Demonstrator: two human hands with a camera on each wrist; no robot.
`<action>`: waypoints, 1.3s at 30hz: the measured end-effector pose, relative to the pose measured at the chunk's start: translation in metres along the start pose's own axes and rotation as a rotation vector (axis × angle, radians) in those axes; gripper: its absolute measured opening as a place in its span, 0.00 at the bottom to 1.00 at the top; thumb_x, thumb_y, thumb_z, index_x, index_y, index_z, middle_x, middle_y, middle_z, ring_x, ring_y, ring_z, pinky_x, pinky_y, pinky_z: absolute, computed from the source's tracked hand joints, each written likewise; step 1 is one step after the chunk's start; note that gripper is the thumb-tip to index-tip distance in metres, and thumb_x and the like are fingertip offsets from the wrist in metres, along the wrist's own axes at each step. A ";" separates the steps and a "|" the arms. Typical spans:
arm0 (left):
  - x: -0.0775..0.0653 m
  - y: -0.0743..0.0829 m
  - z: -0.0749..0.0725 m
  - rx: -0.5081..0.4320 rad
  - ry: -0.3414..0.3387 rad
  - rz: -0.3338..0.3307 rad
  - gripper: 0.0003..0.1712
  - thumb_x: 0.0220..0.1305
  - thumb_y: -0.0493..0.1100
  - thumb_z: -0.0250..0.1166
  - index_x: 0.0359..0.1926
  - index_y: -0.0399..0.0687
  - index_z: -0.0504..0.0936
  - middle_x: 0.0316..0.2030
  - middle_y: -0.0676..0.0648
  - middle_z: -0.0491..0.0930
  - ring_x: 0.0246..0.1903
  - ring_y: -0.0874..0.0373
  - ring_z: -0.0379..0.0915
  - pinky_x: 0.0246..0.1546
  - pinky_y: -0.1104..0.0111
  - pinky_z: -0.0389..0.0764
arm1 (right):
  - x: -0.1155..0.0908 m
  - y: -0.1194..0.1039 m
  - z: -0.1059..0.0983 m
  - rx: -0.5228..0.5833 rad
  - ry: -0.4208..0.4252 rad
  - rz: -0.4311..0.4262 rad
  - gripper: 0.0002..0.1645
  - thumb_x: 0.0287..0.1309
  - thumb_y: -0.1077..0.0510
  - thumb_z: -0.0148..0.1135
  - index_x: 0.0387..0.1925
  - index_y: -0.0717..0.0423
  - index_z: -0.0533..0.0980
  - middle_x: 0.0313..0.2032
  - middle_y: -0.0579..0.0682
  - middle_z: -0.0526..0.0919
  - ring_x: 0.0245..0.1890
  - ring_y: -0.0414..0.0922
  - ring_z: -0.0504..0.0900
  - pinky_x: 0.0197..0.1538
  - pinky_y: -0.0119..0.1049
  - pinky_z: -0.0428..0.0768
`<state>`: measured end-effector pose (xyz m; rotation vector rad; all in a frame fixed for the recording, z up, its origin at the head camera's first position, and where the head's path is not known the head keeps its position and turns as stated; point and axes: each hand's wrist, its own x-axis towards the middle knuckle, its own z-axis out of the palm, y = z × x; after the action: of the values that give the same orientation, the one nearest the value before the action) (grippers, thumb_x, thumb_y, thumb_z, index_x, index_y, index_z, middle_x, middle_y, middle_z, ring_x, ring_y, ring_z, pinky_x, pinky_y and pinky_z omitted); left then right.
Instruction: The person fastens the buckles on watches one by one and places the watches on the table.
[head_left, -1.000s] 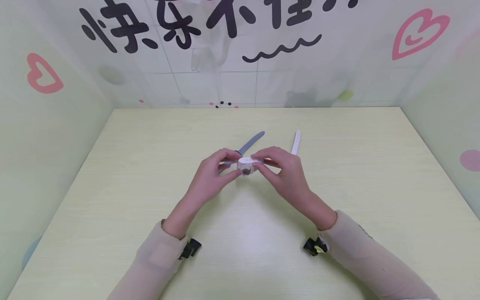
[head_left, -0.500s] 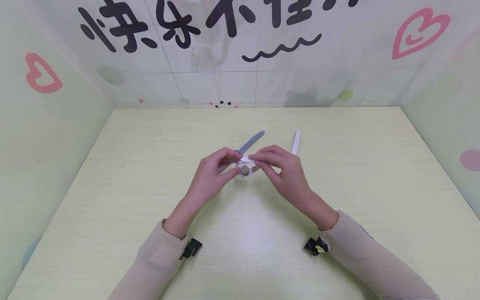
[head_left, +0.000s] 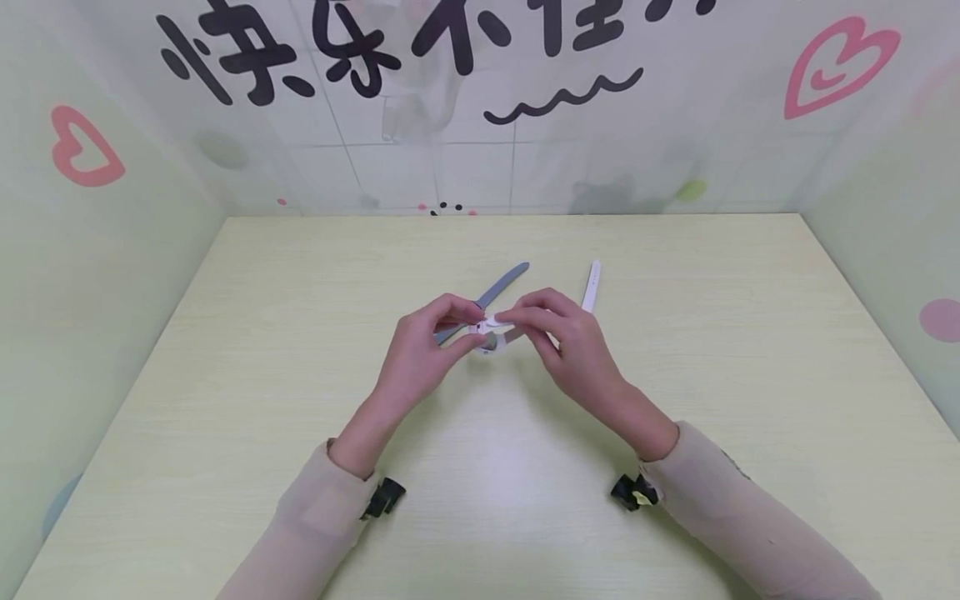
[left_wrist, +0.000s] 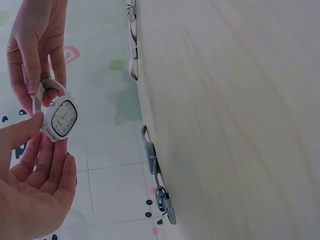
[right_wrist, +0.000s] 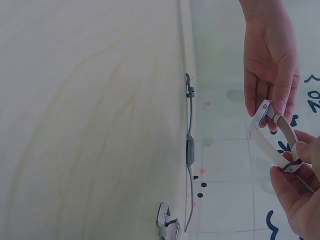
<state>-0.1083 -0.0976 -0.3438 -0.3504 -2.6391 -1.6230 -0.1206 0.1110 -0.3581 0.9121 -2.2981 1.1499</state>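
A white wristwatch (left_wrist: 64, 118) with a squarish, numbered dial is held off the table between both hands. My left hand (head_left: 427, 346) pinches it by the case, thumb on the near side. At the strap, my right hand (head_left: 573, 350) pinches the band between thumb and fingers. In the right wrist view the white strap (right_wrist: 270, 147) is bent into a loop running from the case to the right fingertips. A metal buckle (right_wrist: 292, 166) shows at those fingertips. Fingers cover part of the band, so whether it is fastened is unclear.
Just behind the hands, a blue-grey wristwatch (head_left: 504, 283) lies on the pale wooden table (head_left: 495, 483). Another white wristwatch (head_left: 592, 285) lies to its right, partly hidden by the right hand. A printed wall covering (head_left: 300, 179) stands along the table's back edge.
My right fingers have shifted slightly on the strap, and its white end has turned from lying level to slanting. The left hand has barely moved. Both watches on the table lie as before.
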 end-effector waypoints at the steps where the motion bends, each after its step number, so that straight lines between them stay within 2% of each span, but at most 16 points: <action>1: 0.000 0.000 0.000 0.002 0.002 -0.003 0.13 0.61 0.38 0.71 0.46 0.45 0.82 0.43 0.45 0.86 0.50 0.52 0.82 0.63 0.56 0.78 | 0.000 0.000 0.000 -0.010 -0.004 -0.002 0.14 0.60 0.71 0.64 0.44 0.54 0.86 0.40 0.52 0.83 0.39 0.44 0.81 0.34 0.32 0.80; 8: 0.000 0.002 0.003 0.020 0.010 0.007 0.11 0.62 0.39 0.71 0.45 0.45 0.83 0.42 0.46 0.87 0.49 0.52 0.82 0.62 0.53 0.79 | 0.000 -0.001 0.001 -0.078 -0.026 -0.029 0.14 0.61 0.69 0.65 0.44 0.52 0.86 0.41 0.51 0.83 0.41 0.45 0.81 0.32 0.32 0.80; 17: -0.001 0.005 0.005 0.004 0.025 0.010 0.12 0.60 0.38 0.72 0.45 0.44 0.83 0.42 0.45 0.87 0.46 0.52 0.85 0.57 0.56 0.83 | 0.001 -0.004 0.002 -0.127 -0.052 -0.088 0.14 0.59 0.72 0.65 0.43 0.56 0.86 0.42 0.52 0.83 0.43 0.47 0.81 0.35 0.32 0.82; 20: -0.001 0.006 0.006 -0.007 0.020 0.010 0.13 0.60 0.38 0.72 0.46 0.43 0.83 0.42 0.45 0.87 0.45 0.53 0.85 0.55 0.59 0.84 | 0.001 -0.004 0.003 -0.113 -0.051 -0.089 0.12 0.60 0.71 0.65 0.43 0.57 0.85 0.41 0.53 0.83 0.42 0.47 0.81 0.37 0.33 0.83; 24: 0.000 0.006 0.005 -0.022 0.016 0.004 0.12 0.60 0.38 0.71 0.45 0.43 0.83 0.40 0.45 0.87 0.42 0.55 0.86 0.51 0.63 0.86 | 0.001 -0.004 0.003 -0.066 -0.040 -0.028 0.09 0.61 0.66 0.66 0.44 0.59 0.83 0.41 0.52 0.85 0.42 0.45 0.83 0.45 0.35 0.85; 30: 0.000 0.006 0.003 -0.025 0.014 -0.001 0.11 0.61 0.39 0.71 0.44 0.43 0.84 0.40 0.45 0.87 0.42 0.56 0.85 0.46 0.71 0.86 | 0.001 -0.004 0.002 0.051 -0.031 0.071 0.13 0.59 0.64 0.68 0.46 0.62 0.78 0.42 0.53 0.86 0.45 0.45 0.86 0.54 0.36 0.85; 33: 0.000 0.005 0.003 -0.047 0.023 -0.012 0.10 0.62 0.40 0.71 0.44 0.44 0.84 0.40 0.45 0.87 0.42 0.56 0.85 0.45 0.73 0.86 | 0.000 -0.003 0.001 0.083 -0.006 0.056 0.18 0.56 0.65 0.71 0.48 0.63 0.78 0.45 0.54 0.85 0.47 0.46 0.85 0.55 0.36 0.85; 39: 0.001 0.004 -0.001 -0.126 0.041 -0.056 0.10 0.63 0.39 0.70 0.45 0.43 0.85 0.41 0.43 0.86 0.41 0.54 0.85 0.44 0.71 0.86 | -0.001 -0.002 0.000 0.066 0.049 -0.038 0.24 0.52 0.66 0.74 0.52 0.63 0.79 0.50 0.55 0.84 0.53 0.48 0.82 0.58 0.37 0.83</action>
<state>-0.1088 -0.0962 -0.3399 -0.2451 -2.5468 -1.7981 -0.1190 0.1104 -0.3578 0.9367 -2.2059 1.2254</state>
